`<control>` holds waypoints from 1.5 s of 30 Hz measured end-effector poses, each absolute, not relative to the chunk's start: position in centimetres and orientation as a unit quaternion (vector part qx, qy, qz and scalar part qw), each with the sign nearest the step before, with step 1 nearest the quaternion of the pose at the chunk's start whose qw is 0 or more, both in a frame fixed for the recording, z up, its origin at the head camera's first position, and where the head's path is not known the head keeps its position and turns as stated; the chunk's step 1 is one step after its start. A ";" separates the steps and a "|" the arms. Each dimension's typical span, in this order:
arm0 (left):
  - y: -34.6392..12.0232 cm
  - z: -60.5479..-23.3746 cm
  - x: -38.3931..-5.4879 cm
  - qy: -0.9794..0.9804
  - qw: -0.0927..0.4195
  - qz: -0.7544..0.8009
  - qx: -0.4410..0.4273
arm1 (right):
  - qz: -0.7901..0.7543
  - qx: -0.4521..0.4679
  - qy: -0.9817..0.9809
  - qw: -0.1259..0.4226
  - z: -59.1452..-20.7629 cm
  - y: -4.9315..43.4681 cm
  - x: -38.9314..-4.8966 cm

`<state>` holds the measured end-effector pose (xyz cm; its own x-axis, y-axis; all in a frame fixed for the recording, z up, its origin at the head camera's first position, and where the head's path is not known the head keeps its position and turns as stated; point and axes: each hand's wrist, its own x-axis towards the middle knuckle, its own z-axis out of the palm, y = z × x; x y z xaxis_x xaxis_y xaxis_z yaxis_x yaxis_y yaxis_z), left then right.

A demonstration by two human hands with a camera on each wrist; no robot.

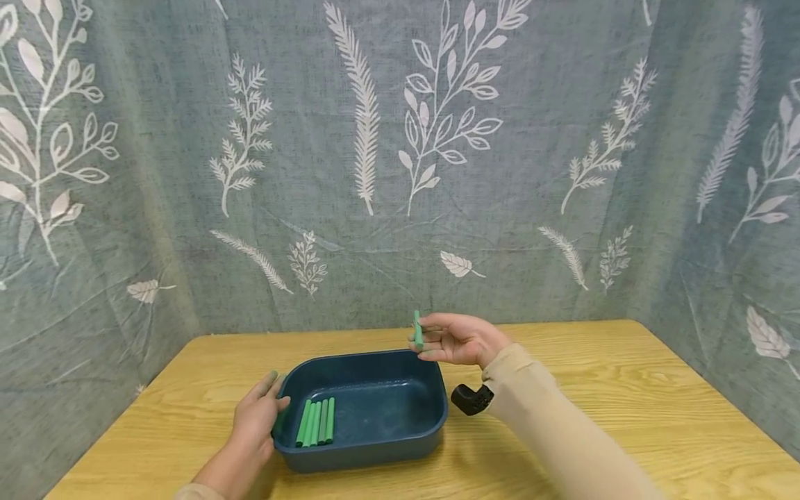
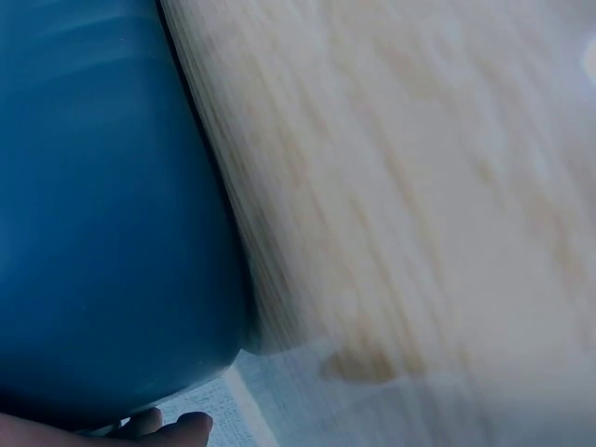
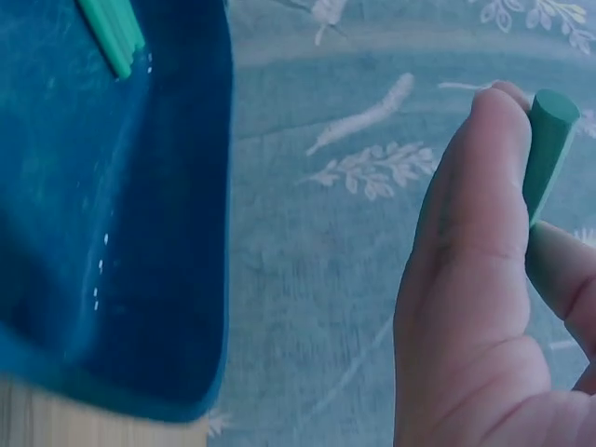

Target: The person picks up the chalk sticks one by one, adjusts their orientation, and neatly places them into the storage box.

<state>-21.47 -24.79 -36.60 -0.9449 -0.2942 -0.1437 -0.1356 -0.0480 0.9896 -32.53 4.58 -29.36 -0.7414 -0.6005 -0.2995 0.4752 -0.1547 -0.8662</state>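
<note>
A dark blue rectangular tub (image 1: pixel 365 457) with rounded corners stands on the table. My left hand (image 1: pixel 253 413) holds its left rim, the thumb reaching over the edge and the fingers outside. Inside, at the left end, several green chalk sticks (image 1: pixel 315 422) lie side by side in a row. Above the tub's far right corner, my right hand (image 1: pixel 459 338) pinches one green chalk stick (image 1: pixel 418 330) upright between thumb and fingers. The right wrist view shows this chalk (image 3: pixel 549 149) clear of the tub's rim (image 3: pixel 226 233). Greenish marks show on my left fingertips.
The wooden table (image 1: pixel 587 403) extends to both sides of the tub. A patterned grey-green cloth (image 1: pixel 387 271) hangs behind it and along both sides. A black device (image 1: pixel 471 400) sits at my right wrist, close to the tub's right wall.
</note>
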 end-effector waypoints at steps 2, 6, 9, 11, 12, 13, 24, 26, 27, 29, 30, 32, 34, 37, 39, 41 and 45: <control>-24.8 -36.6 -21.5 -0.688 0.057 -0.707 0.153 | -0.757 -0.051 0.543 0.361 -29.3 4.0 -32.6; -24.6 -36.6 -21.6 -0.691 0.058 -0.705 0.148 | -0.753 -0.041 0.542 0.371 -29.1 2.9 -32.7; -24.5 -36.5 -21.7 -0.692 0.058 -0.704 0.147 | -0.739 -0.044 0.557 0.376 -29.1 1.9 -32.7; -24.5 -36.3 -21.7 -0.693 0.061 -0.704 0.144 | -0.721 -0.052 0.577 0.380 -29.2 1.1 -32.8; -24.5 -36.2 -21.7 -0.693 0.063 -0.704 0.144 | -0.711 -0.054 0.589 0.379 -29.2 0.7 -32.8; -24.5 -36.2 -21.8 -0.693 0.065 -0.703 0.143 | -0.702 -0.055 0.599 0.380 -29.3 0.3 -32.8; -24.2 -36.1 -21.8 -0.694 0.066 -0.704 0.137 | -0.636 -0.038 0.648 0.417 -31.1 -3.5 -33.2; -24.3 -36.1 -21.7 -0.693 0.064 -0.704 0.141 | -0.622 -0.043 0.657 0.424 -31.4 -4.1 -33.2; -24.3 -36.1 -21.7 -0.692 0.063 -0.705 0.142 | -0.617 -0.045 0.660 0.427 -31.4 -4.4 -33.3; -24.4 -36.2 -21.6 -0.691 0.063 -0.706 0.143 | -0.609 -0.044 0.663 0.433 -31.6 -4.9 -33.3; -24.4 -36.2 -21.5 -0.691 0.063 -0.706 0.145 | -0.604 -0.045 0.667 0.435 -31.7 -5.2 -33.4; -24.5 -36.3 -21.5 -0.690 0.060 -0.707 0.145 | -0.597 -0.044 0.669 0.440 -32.0 -5.7 -33.5; -24.7 -36.4 -21.4 -0.690 0.058 -0.706 0.147 | -0.591 -0.041 0.674 0.442 -32.3 -6.1 -33.6; -24.8 -36.5 -21.3 -0.688 0.057 -0.708 0.150 | -0.581 -0.046 0.677 0.450 -32.9 -6.6 -33.7; -24.8 -36.5 -21.3 -0.686 0.059 -0.709 0.153 | -0.569 -0.051 0.683 0.455 -33.3 -6.9 -33.7; -24.8 -36.5 -21.3 -0.686 0.058 -0.709 0.153 | -0.553 -0.049 0.692 0.462 -33.8 -7.1 -33.7; -24.7 -36.5 -21.2 -0.683 0.055 -0.712 0.151 | -0.512 -0.042 0.716 0.473 -34.7 -7.4 -33.5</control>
<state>-21.21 -24.70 -36.46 -0.9482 -0.2846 -0.1411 -0.1290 -0.0609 0.9898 -33.49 -7.37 -34.66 -0.5498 -0.5440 -0.6338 0.4247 0.4713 -0.7730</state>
